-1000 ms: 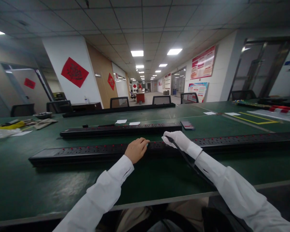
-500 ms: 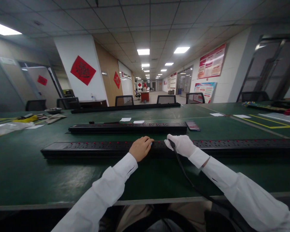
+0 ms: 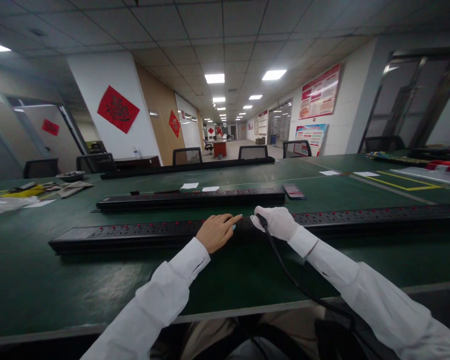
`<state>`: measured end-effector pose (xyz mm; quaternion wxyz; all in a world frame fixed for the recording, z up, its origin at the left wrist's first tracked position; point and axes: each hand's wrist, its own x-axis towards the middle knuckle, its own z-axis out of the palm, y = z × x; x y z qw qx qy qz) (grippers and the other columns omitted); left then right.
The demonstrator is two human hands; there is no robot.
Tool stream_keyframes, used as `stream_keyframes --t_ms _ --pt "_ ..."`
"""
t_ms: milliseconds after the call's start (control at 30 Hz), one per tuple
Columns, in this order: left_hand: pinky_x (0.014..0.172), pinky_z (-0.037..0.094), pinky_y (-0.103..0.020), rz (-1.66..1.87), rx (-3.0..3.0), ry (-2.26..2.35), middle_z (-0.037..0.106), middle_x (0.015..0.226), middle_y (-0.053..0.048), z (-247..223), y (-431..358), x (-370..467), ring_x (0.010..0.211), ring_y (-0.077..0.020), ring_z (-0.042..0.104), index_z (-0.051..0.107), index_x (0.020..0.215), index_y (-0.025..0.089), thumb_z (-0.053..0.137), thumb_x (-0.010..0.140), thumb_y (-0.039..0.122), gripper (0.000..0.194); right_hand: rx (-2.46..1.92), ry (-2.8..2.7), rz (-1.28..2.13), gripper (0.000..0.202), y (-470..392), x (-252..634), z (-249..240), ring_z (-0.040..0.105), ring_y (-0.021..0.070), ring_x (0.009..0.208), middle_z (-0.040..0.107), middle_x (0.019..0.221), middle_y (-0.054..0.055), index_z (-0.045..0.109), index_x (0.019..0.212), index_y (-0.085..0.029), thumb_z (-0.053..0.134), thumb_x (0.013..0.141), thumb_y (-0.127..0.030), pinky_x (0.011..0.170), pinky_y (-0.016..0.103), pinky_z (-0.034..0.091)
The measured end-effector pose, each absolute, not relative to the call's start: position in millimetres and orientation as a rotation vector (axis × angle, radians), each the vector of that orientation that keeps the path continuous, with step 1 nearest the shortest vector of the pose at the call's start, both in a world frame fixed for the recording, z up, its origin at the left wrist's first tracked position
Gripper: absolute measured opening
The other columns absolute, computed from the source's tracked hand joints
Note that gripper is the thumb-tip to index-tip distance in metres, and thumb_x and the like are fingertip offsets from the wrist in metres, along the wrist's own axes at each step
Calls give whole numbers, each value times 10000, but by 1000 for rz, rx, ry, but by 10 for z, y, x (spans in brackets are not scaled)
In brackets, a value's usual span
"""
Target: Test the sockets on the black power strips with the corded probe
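Observation:
A long black power strip (image 3: 135, 236) with rows of sockets and red dots lies across the green table. My bare left hand (image 3: 217, 233) rests on its middle, index finger stretched out, other fingers apart, nothing held. Just to the right, my white-gloved right hand (image 3: 275, 222) is closed around the black plug end of a cable (image 3: 285, 267), over the strip. The cable hangs down past the table's front edge. Whether the plug sits in a socket is hidden by the glove.
Behind lies a shorter black strip (image 3: 191, 199), with a phone (image 3: 294, 192) at its right end. Another dark bar (image 3: 187, 167) is farther back. White papers (image 3: 189, 186), a bowl (image 3: 71, 176) and a yellow item (image 3: 26, 191) are on the table (image 3: 97, 290). Chairs stand beyond.
The view has turned slightly right. My left index finger has stretched out towards my right hand. My right hand still holds the cable's plug end.

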<state>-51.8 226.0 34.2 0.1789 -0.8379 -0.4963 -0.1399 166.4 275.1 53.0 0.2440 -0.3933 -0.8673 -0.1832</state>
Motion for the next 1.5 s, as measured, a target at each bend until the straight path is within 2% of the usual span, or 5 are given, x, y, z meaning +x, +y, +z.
stream_keyframes --t_ms 200,833,1267,1500 --pt "819 388 -319 -380 -2358 -1404 549 1061 -46 350 2258 -490 920 -173 536 382 1260 266 336 873 290 391 -1108 -2363 -490 379 2727 1657 533 527 105 537 621 613 22 577 802 -195 308 855 -457 512 219 220" --pt "815 383 -315 -385 -2366 -1422 539 1054 -39 356 2254 -484 917 -169 526 394 1240 280 332 881 316 367 -1078 -2361 -519 362 2749 1666 511 520 107 519 613 599 9 569 799 -206 309 857 -452 501 218 203" --pt "796 387 -318 -364 -2357 -1414 530 1066 -45 342 2270 -488 917 -179 523 362 1277 300 300 882 455 428 -1083 -2359 -521 362 2754 1667 510 530 108 533 615 600 4 574 803 -212 311 853 -456 504 218 208" --pt "794 390 -312 -378 -2356 -1422 539 1042 -43 350 2266 -480 912 -176 526 374 1264 292 307 878 467 428 -1093 -2360 -528 369 2756 1666 507 539 116 547 626 617 15 580 815 -211 311 850 -461 514 220 214"
